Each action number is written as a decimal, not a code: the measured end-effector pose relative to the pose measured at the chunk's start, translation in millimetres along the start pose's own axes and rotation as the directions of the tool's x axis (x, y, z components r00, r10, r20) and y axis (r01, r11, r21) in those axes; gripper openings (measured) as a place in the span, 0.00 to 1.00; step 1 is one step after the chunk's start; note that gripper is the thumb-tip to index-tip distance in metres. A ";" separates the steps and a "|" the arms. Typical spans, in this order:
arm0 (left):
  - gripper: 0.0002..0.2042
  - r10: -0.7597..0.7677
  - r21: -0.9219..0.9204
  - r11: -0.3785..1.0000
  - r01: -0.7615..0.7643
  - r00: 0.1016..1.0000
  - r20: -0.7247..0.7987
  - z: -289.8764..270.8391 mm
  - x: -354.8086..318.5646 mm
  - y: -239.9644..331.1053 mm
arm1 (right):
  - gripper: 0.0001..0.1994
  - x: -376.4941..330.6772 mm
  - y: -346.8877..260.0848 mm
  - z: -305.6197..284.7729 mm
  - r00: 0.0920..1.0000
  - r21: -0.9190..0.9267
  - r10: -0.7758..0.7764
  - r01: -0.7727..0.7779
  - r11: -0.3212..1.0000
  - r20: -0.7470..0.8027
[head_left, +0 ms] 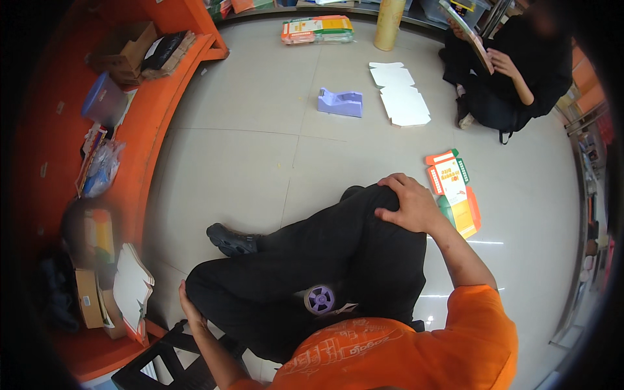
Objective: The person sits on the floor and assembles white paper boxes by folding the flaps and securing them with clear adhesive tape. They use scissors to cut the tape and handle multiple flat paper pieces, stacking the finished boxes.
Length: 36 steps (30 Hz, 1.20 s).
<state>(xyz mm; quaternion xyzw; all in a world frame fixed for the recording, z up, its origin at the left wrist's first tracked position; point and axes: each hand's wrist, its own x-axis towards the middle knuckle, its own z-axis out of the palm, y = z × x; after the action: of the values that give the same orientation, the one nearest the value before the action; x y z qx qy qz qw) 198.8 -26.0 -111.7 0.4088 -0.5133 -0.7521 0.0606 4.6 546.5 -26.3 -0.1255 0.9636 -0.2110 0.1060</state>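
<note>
My right hand (409,203) lies on my right knee with its fingers spread and nothing in them. Against the outer side of my left knee rests my left hand (191,305), flat and partly hidden by the leg. A roll of tape with a purple core (320,299) sits in my lap between my crossed legs. Just beyond my right hand, a flat printed carton (455,188) in orange, green, white and yellow lies on the floor. Farther off stand a purple tape dispenser (340,103) and, to its right, white flat cartons (401,97).
At the upper right a seated person (513,71) holds a flat carton (469,36). A stack of printed cartons (317,30) and a tall yellowish roll (389,26) are at the back. Orange shelving (172,97) lines the left; a black crate (175,357) is by my left arm.
</note>
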 end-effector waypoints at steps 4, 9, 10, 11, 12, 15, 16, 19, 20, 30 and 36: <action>0.26 0.245 0.425 0.892 -0.151 0.953 -0.176 -2.5 1.6 1.6 | 0.26 0.8 -16.2 -4.8 0.988 -0.063 0.153 -0.152 0.986 0.007; 0.17 0.799 0.922 -0.168 -0.349 0.500 0.335 79.6 -53.2 2.9 | 0.25 4.4 -20.8 -9.7 0.988 -0.242 0.120 -0.094 0.966 0.096; 0.14 0.729 0.844 0.064 -0.532 0.602 0.324 88.6 -66.8 1.8 | 0.25 7.7 -26.9 -12.1 0.980 -0.283 0.126 -0.079 0.956 0.152; 0.12 0.639 0.700 0.311 -0.643 0.687 0.347 95.4 -77.0 -0.3 | 0.25 13.9 -30.0 -15.2 0.982 -0.381 0.065 0.006 0.925 0.175; 0.09 0.533 0.502 0.553 -0.665 0.746 0.400 105.1 -89.5 -5.1 | 0.26 20.5 -32.2 -19.8 0.978 -0.478 0.015 0.087 0.874 0.206; 0.07 0.400 0.566 0.546 -0.617 0.786 0.471 149.8 -133.3 -16.7 | 0.27 34.7 -42.6 -7.6 0.972 -0.331 -0.143 0.198 0.922 0.184; 0.10 0.236 0.622 0.494 -0.608 0.782 0.577 134.9 -133.2 -33.5 | 0.28 34.9 -43.4 8.9 0.975 -0.352 -0.199 0.222 0.909 0.100; 0.20 0.092 0.604 0.185 -0.776 0.625 0.775 136.8 -149.3 -70.3 | 0.31 26.0 -57.6 39.0 0.972 -0.411 -0.135 0.205 0.889 0.192; 0.24 0.100 0.546 0.141 -0.826 0.560 0.822 144.6 -155.8 -76.8 | 0.32 25.0 -58.4 41.7 0.958 -0.423 -0.074 0.191 0.886 0.277; 0.33 -0.305 0.782 0.307 -0.543 0.722 0.621 167.1 -137.6 -106.7 | 0.34 20.0 -49.4 53.7 0.981 -0.414 -0.150 0.187 0.891 0.122; 0.24 -0.201 0.809 0.368 -0.459 0.810 0.551 171.3 -139.1 -114.1 | 0.34 19.8 -49.0 54.6 0.986 -0.384 -0.139 0.164 0.909 0.093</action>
<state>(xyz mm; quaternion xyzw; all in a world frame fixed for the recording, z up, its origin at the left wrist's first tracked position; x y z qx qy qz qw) 211.8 222.0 -104.8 0.0830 -0.8666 -0.4113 -0.2700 9.6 477.0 -56.6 -0.2250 0.9698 -0.0182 0.0928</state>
